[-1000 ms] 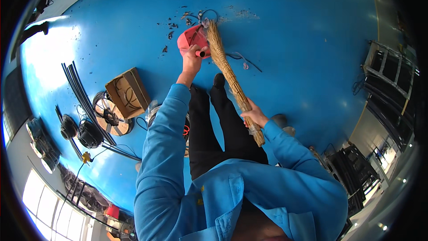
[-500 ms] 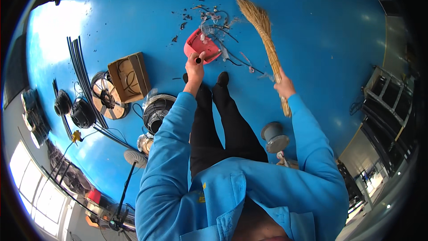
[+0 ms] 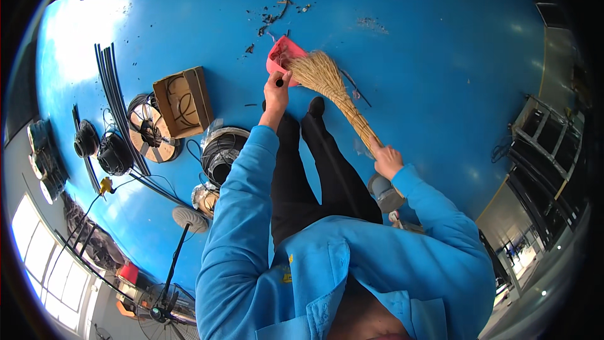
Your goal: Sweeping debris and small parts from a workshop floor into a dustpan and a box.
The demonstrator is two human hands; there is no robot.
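My left hand [image 3: 275, 94] is closed round the dark handle of a pink dustpan [image 3: 277, 56], which rests on the blue floor just beyond my feet. In my right hand [image 3: 388, 160] I grip a straw broom [image 3: 327, 82] by its lower handle. The broom's bristles lie across the dustpan's right side and cover part of its opening. Inside the pan some debris shows, partly hidden by the straw. Dark scraps [image 3: 274, 16] lie scattered on the floor past the pan. A thin black strip [image 3: 355, 87] sits to the right of the bristles.
On my left stand an open cardboard box [image 3: 183, 102], a wooden cable reel [image 3: 151, 127], a black cable coil [image 3: 221, 154] and long black strips [image 3: 113, 88]. A grey spool [image 3: 384, 192] is by my right leg. A metal rack [image 3: 550, 133] stands far right.
The broom has swung left and down onto the dustpan. Much of the pile of scraps and clear plastic beside the pan has been swept into or against it.
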